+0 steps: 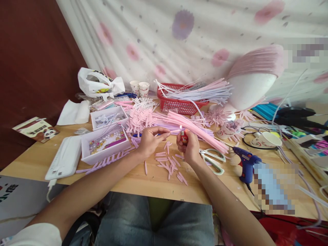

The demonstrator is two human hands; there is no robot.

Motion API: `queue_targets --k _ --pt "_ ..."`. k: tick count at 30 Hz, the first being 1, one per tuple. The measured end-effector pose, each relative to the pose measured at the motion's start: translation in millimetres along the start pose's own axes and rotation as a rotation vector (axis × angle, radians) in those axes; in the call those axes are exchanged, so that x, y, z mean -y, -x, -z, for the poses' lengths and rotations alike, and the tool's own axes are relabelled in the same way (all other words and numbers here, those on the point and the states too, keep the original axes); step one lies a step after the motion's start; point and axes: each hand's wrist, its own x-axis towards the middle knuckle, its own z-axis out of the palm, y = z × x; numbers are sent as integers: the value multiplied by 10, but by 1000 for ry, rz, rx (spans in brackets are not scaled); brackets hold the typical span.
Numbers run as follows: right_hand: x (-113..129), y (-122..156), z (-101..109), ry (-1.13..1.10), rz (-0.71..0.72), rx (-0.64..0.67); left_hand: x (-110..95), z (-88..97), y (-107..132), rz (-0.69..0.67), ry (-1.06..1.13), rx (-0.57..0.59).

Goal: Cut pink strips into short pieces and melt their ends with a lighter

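My left hand (pixel 152 140) pinches a short pink pipe cleaner piece (pixel 175 131) between thumb and fingertips, its free end pointing right. In my right hand (pixel 191 146) is a red lighter (pixel 183 137), held upright with the thumb on top. A small flame (pixel 180 127) burns above it, close to the tip of the piece. Below the hands, several loose pink pieces (pixel 169 166) with tapered ends lie scattered on the wooden table (pixel 123 182). A bundle of long pink pipe cleaners (pixel 202 132) passes behind my right hand. Scissors (pixel 215 162) lie just right of that hand.
A blue glue gun (pixel 246 164) and its cord lie at the right. White boxes of beads (pixel 105 158) and a white power bank (pixel 65 155) occupy the left. Behind stand a red basket (pixel 176 102), paper cups (pixel 144 89) and a white head form (pixel 253 85).
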Motion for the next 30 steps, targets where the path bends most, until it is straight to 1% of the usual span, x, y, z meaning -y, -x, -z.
queue_targets --k 4,6,8,10,14,18,20,22,26,30 --pt "-16 -19 23 -47 147 -30 -10 0 0 65 28 3" --pt "-25 -28 34 -5 213 -65 -17 2 -3 81 43 5" --pt "-34 -34 40 63 242 -103 -22 4 -5 92 59 7" --pt "-40 -35 42 117 253 -127 -22 5 -8 98 73 12" --pt "-36 -25 37 186 301 -129 -4 6 -11 91 74 31" --pt "-39 -19 37 209 342 -189 7 5 -5 84 120 10" --pt "-54 -20 35 210 344 -200 3 5 1 85 125 20" --pt "-74 -21 27 207 334 -187 4 6 6 80 99 37" --pt "-103 -17 13 211 320 -156 32 15 -5 75 51 34" --pt "-84 -11 32 215 319 -213 57 27 -28 83 47 17"
